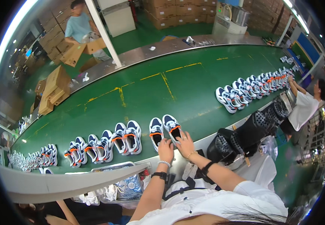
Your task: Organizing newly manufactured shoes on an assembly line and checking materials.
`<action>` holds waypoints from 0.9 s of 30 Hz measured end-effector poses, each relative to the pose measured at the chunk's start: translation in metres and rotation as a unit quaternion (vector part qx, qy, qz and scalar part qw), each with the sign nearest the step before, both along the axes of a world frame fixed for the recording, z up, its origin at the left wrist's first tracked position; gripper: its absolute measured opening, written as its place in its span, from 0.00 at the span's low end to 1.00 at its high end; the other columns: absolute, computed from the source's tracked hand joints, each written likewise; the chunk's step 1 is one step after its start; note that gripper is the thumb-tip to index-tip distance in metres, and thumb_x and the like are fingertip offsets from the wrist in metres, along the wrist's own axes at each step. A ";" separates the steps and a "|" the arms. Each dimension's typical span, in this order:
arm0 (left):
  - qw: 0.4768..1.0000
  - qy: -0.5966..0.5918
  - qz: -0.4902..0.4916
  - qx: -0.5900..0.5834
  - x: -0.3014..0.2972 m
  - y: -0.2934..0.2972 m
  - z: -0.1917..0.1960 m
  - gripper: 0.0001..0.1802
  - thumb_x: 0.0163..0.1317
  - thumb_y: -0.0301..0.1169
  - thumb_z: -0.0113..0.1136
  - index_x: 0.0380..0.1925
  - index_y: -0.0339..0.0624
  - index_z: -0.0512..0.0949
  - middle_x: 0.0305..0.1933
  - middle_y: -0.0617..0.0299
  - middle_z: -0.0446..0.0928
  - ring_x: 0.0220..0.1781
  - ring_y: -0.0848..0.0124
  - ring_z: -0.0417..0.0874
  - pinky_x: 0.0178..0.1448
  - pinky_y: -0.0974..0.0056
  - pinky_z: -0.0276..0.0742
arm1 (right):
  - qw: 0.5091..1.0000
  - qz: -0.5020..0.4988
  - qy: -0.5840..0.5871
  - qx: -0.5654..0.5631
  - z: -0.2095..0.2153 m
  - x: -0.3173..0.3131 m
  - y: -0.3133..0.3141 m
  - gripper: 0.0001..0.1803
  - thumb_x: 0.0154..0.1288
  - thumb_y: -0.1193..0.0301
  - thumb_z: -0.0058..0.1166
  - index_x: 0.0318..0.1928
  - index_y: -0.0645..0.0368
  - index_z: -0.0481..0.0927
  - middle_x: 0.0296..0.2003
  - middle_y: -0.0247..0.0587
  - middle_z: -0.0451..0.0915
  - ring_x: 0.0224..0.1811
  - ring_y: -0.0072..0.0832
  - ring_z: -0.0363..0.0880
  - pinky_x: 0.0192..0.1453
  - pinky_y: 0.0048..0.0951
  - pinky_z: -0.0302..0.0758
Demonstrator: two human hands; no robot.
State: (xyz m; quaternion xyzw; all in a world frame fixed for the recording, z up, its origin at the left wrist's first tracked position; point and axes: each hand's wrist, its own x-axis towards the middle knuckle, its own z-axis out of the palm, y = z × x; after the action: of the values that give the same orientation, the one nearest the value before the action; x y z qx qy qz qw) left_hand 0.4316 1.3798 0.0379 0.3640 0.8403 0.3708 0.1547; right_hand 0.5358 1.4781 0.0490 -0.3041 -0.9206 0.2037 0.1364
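A pair of white sneakers with dark navy toes and orange collars sits on the green conveyor belt in front of me, toes pointing away. My left hand (pixel 165 147) has its fingers bunched at the heel of the left sneaker (pixel 156 127). At the heel of the right sneaker (pixel 170 122), my right hand (pixel 185 144) grips the collar, its fingers at the dark opening. Both sneakers rest on the belt close to its near edge. What my fingertips hold inside the collars is partly hidden.
Matching pairs stand left of me (pixel 126 137), and a long row (pixel 258 87) extends to the right. Black perforated moulds (pixel 241 137) line the right near edge. A plastic bin of packets (pixel 126 187) lies below left. Co-workers stand right (pixel 305 107) and across the belt (pixel 78 26).
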 end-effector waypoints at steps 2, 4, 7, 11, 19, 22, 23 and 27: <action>0.995 0.071 0.070 -0.008 0.001 -0.003 0.008 0.21 0.52 0.36 0.61 0.48 0.45 0.78 0.55 0.47 0.70 0.59 0.53 0.69 0.64 0.51 0.60 | 0.995 -0.028 -0.042 0.082 -0.005 0.018 0.005 0.23 0.60 0.58 0.54 0.54 0.52 0.73 0.57 0.58 0.69 0.66 0.54 0.58 0.64 0.48 0.63; 0.976 0.079 0.193 -0.057 -0.005 -0.027 -0.009 0.22 0.50 0.36 0.62 0.45 0.37 0.79 0.50 0.41 0.71 0.55 0.50 0.73 0.62 0.55 0.65 | 0.990 -0.007 -0.088 -0.107 -0.017 0.027 -0.003 0.28 0.59 0.57 0.56 0.59 0.49 0.70 0.65 0.59 0.57 0.69 0.63 0.47 0.69 0.52 0.54; 0.954 -0.250 0.155 -0.058 -0.015 -0.049 -0.008 0.18 0.48 0.39 0.66 0.39 0.42 0.83 0.49 0.46 0.76 0.47 0.54 0.78 0.52 0.57 0.73 | 0.988 0.052 -0.102 -0.100 -0.019 0.032 -0.002 0.33 0.53 0.55 0.56 0.60 0.54 0.69 0.62 0.63 0.62 0.67 0.58 0.55 0.71 0.45 0.54; 0.980 -0.147 0.134 -0.025 0.000 -0.065 -0.031 0.17 0.44 0.36 0.70 0.35 0.42 0.84 0.54 0.45 0.74 0.48 0.54 0.79 0.52 0.57 0.73 | 0.984 0.089 -0.107 -0.109 -0.018 0.041 -0.007 0.34 0.53 0.57 0.56 0.61 0.55 0.68 0.64 0.64 0.59 0.68 0.57 0.54 0.69 0.45 0.57; 0.991 -0.075 0.111 -0.007 0.014 -0.059 -0.045 0.18 0.41 0.28 0.68 0.37 0.40 0.82 0.52 0.46 0.75 0.52 0.52 0.76 0.58 0.58 0.71 | 0.989 0.088 -0.098 -0.062 -0.021 0.055 -0.007 0.29 0.55 0.64 0.54 0.59 0.56 0.69 0.61 0.61 0.64 0.66 0.59 0.56 0.67 0.46 0.61; 0.988 -0.104 0.116 0.017 0.001 -0.064 -0.048 0.23 0.42 0.26 0.66 0.43 0.39 0.78 0.54 0.45 0.72 0.57 0.50 0.72 0.63 0.57 0.67 | 0.979 0.068 -0.020 -0.193 -0.014 0.049 -0.007 0.16 0.59 0.68 0.49 0.46 0.60 0.75 0.46 0.53 0.77 0.56 0.50 0.71 0.58 0.42 0.69; 0.991 -0.083 0.102 -0.001 -0.004 -0.069 -0.049 0.25 0.44 0.28 0.65 0.47 0.38 0.76 0.57 0.41 0.68 0.61 0.48 0.68 0.64 0.56 0.65 | 0.978 0.026 0.019 -0.204 -0.007 0.045 -0.017 0.12 0.59 0.68 0.49 0.42 0.60 0.77 0.39 0.51 0.80 0.45 0.46 0.77 0.51 0.41 0.72; 0.996 -0.069 0.033 0.052 0.012 -0.042 0.020 0.24 0.51 0.33 0.67 0.48 0.37 0.75 0.54 0.46 0.71 0.56 0.57 0.72 0.58 0.59 0.70 | 0.933 0.039 0.067 -0.351 0.046 0.060 -0.004 0.11 0.61 0.67 0.53 0.37 0.62 0.79 0.30 0.43 0.83 0.34 0.30 0.82 0.41 0.28 0.76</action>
State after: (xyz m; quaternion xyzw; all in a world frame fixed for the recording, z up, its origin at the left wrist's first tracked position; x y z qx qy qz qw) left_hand 0.4438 1.3382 0.0583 0.3169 0.8191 0.4428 0.1804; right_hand 0.5958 1.4741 0.0945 -0.2821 -0.7900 0.5392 0.0744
